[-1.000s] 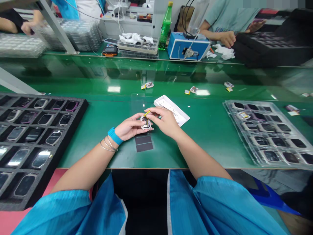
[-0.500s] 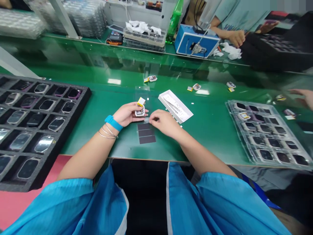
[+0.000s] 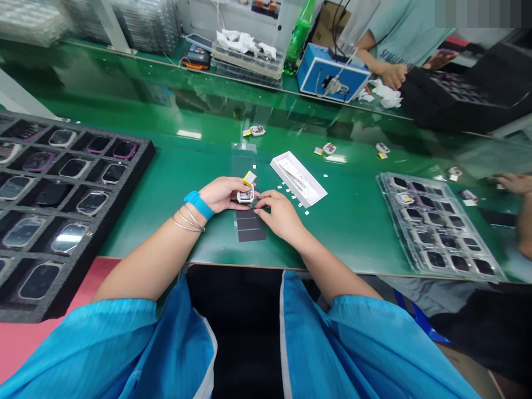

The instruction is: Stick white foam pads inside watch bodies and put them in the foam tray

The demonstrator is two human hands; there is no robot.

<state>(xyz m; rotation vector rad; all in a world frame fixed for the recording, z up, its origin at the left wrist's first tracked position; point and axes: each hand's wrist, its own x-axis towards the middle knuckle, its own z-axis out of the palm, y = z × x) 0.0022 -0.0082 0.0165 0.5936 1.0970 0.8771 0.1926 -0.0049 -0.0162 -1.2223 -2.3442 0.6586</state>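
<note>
Two bare hands meet near the middle of a green counter [image 3: 353,238], with both forearms reaching in from 6 o'clock. The left hand [image 3: 224,195], wearing a blue wristband [image 3: 198,205] and thin bangles [image 3: 188,220], is closed around a small white-framed watch module [image 3: 245,195]. A yellow tab [image 3: 249,178] projects beyond it toward 1 o'clock. The right hand [image 3: 280,216] lies against the module's lower right edge; whether it pinches anything is too small to tell.

Risks: the module is small and held in one hand, so a slip could drop it onto the dark film strips [image 3: 251,228] at 6 o'clock. A careless touch from the right fingers could bend or snag the yellow tab, and the scattered white bits [image 3: 305,212] at 4 o'clock could cling to the module.

Surroundings: a white tray [image 3: 297,178] sits at 2 o'clock and a clear film sheet [image 3: 243,160] at 12 o'clock. A black foam tray [image 3: 141,166] of watch bodies lies at 9 o'clock, and a clear blister tray [image 3: 384,188] at 3 o'clock. Beyond, a co-worker's hand [image 3: 393,76] rests near a blue tester box [image 3: 332,72].
</note>
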